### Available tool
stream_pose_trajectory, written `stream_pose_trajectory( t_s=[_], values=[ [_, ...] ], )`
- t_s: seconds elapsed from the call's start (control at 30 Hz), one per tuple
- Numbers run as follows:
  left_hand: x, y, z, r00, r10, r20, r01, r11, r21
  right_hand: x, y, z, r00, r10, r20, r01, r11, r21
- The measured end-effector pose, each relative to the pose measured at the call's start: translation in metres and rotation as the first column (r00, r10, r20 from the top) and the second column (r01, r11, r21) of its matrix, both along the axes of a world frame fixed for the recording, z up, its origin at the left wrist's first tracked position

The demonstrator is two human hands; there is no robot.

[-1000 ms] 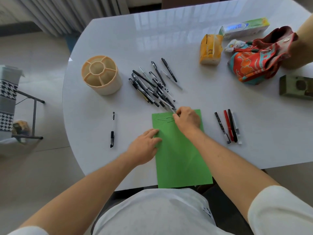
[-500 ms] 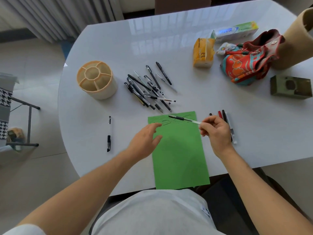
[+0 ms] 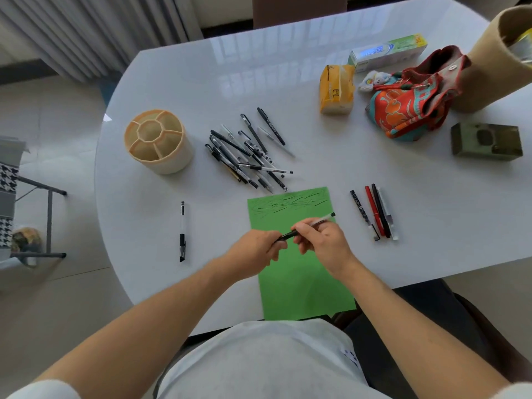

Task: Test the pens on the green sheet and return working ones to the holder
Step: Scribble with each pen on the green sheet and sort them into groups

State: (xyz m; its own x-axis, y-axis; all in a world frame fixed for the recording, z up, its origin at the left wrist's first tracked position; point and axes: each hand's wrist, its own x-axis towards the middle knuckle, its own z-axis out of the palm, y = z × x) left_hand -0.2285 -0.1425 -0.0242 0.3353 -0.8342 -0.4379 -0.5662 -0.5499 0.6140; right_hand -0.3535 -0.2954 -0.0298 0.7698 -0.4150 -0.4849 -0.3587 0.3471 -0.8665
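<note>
pen (image 3: 309,226) | gripped by L hand (image 3: 254,249) + R hand (image 3: 325,243) | over green sheet (image 3: 302,283) mid

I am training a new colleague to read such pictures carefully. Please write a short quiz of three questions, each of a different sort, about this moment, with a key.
1. True or false: the holder already has pens standing in it.
2. Multiple choice: where does the pen held by both hands lie?
A. above the green sheet
B. inside the pile of pens
C. beside the single pen at the left
3. Fill in: the row of pens right of the sheet contains one pen of colour ____.

Key:
1. False; its compartments look empty.
2. A; the left hand and the right hand each grip one end.
3. Red.
</note>
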Motion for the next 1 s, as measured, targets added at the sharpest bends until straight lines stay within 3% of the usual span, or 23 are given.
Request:
stream_pose_trajectory(
  t_s=[0.1, 0.2, 0.27, 0.4, 0.5, 0.87, 1.0],
  values=[
    [0.004, -0.001, 0.0, 0.996, 0.03, 0.082, -0.031, 0.999, 0.016, 0.009, 0.006, -0.003, 0.996, -0.083, -0.033, 0.082, 0.995, -0.053],
    [0.013, 0.005, -0.008, 0.977, 0.101, 0.19, -0.111, 0.993, 0.039, 0.015, -0.007, -0.007, 0.933, -0.346, -0.095, 0.342, 0.938, -0.06],
    [0.021, 0.021, -0.017, 0.963, 0.135, 0.234, -0.153, 0.986, 0.061, 0.014, -0.029, -0.012, 0.894, -0.433, -0.115, 0.419, 0.899, -0.127],
    [0.025, 0.035, -0.032, 0.962, 0.091, 0.257, -0.09, 0.996, -0.018, 0.014, -0.045, -0.025, 0.962, -0.248, -0.115, 0.204, 0.932, -0.301],
    [0.018, 0.027, -0.04, 0.964, 0.008, 0.266, 0.017, 0.996, -0.092, 0.019, -0.035, -0.034, 0.976, -0.142, -0.165, 0.033, 0.847, -0.531],
    [0.015, 0.03, -0.049, 0.97, -0.044, 0.241, 0.055, 0.998, -0.041, 0.021, -0.029, -0.042, 0.976, -0.133, -0.173, -0.046, 0.65, -0.758],
    [0.015, 0.029, -0.047, 0.971, -0.041, 0.235, 0.047, 0.999, -0.019, 0.013, -0.046, -0.038, 0.951, -0.24, -0.194, 0.018, 0.67, -0.742]
  ],
)
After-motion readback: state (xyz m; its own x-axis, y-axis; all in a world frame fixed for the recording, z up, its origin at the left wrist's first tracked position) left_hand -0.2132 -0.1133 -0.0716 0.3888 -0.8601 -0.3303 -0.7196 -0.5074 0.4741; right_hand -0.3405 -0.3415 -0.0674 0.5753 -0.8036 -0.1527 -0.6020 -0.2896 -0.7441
